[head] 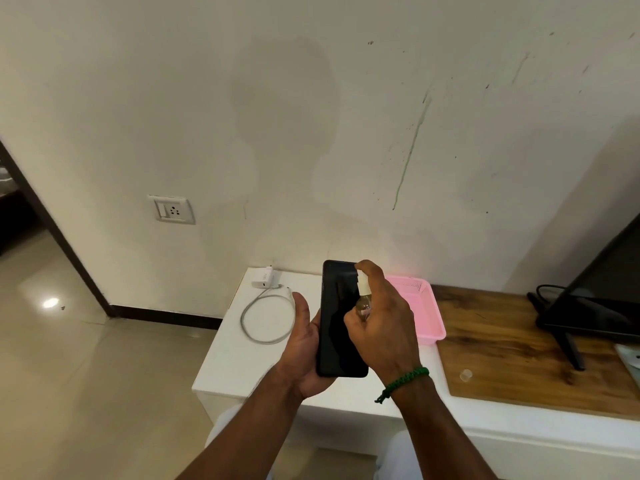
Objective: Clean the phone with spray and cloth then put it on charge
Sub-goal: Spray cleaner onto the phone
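A green bracelet is sitting on the right wrist, nearest the camera. Just past it, the left hand is cupping the phone from below, thumb lying along its left edge and fingers curling behind it, so the dark screen is facing up above the white cabinet. The right hand is gripping a small spray bottle, its fingers wrapping the body and the forefinger pressing on the white nozzle, which is pointing at the screen's upper part. Left of the left thumb, a looped white cable is lying on the cabinet, running to a charger beyond it. Right of the right knuckles, a pink basket is sitting. Farther back, a wall socket is showing.
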A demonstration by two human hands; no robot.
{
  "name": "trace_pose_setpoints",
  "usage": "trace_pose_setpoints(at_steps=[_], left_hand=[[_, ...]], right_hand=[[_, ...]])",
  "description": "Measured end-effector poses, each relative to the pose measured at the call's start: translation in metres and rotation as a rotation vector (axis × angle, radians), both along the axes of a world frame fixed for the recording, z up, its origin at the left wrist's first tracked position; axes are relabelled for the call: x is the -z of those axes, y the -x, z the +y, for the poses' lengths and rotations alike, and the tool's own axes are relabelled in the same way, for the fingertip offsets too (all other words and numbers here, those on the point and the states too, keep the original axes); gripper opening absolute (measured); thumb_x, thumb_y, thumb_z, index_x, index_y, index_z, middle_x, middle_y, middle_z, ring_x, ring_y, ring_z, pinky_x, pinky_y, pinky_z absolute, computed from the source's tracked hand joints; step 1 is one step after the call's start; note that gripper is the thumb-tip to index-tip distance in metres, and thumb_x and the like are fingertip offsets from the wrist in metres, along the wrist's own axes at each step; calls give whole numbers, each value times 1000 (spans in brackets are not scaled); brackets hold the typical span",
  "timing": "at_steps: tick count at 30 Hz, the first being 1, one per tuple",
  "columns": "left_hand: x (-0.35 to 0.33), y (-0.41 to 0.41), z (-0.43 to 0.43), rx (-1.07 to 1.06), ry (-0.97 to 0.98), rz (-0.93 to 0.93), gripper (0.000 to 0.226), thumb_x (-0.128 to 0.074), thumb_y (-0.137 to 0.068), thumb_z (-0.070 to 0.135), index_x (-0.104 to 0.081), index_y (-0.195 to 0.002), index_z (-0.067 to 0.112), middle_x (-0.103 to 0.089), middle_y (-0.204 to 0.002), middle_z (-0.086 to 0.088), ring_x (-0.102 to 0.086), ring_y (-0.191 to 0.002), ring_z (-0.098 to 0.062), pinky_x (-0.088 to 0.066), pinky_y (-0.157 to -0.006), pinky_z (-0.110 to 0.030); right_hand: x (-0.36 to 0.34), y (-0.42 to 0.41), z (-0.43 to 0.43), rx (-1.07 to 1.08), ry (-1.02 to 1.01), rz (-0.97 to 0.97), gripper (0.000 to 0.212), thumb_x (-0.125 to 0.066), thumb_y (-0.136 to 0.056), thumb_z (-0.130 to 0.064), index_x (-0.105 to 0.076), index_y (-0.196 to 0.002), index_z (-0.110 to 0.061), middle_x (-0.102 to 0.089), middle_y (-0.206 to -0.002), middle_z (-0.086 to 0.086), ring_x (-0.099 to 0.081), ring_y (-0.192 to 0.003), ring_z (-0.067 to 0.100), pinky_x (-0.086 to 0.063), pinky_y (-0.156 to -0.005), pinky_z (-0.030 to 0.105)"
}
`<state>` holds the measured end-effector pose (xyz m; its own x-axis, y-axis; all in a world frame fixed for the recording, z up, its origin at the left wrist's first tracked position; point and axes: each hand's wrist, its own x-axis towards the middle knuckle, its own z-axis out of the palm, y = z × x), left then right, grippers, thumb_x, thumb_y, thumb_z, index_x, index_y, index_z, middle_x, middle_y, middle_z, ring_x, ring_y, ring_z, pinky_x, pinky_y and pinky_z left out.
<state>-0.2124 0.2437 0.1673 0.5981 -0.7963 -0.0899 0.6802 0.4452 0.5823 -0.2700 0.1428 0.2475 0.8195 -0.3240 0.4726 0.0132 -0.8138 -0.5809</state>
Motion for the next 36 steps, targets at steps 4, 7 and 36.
trace_pose_setpoints(at_steps=[4,7,36], left_hand=[[0,-1,1,-13,0,19,86,-29,-70,86,-53,-134,33,-55,-137,-10,-50,-127,-35,-44,-101,-53],[-2,-1,2,-24,19,40,86,-32,-70,85,-53,-134,31,-55,-137,-11,-51,-126,-36,-47,-96,-51],[-10,-19,-2,-47,52,-12,96,-31,-68,88,-47,-139,26,-51,-140,-16,-43,-131,-42,-31,-108,-63]], right_hand=[[-1,0,-3,4,-11,-32,61,-62,-78,-10,-41,-133,-24,-63,-91,1,-58,-73,15,-52,-69,25],[-5,1,-7,14,-17,-35,63,-62,-78,-10,-39,-135,-26,-62,-89,2,-58,-72,16,-55,-70,32],[-2,25,-12,-7,-12,-135,65,-69,-77,-11,-42,-135,-21,-65,-102,1,-61,-74,14,-57,-72,26]])
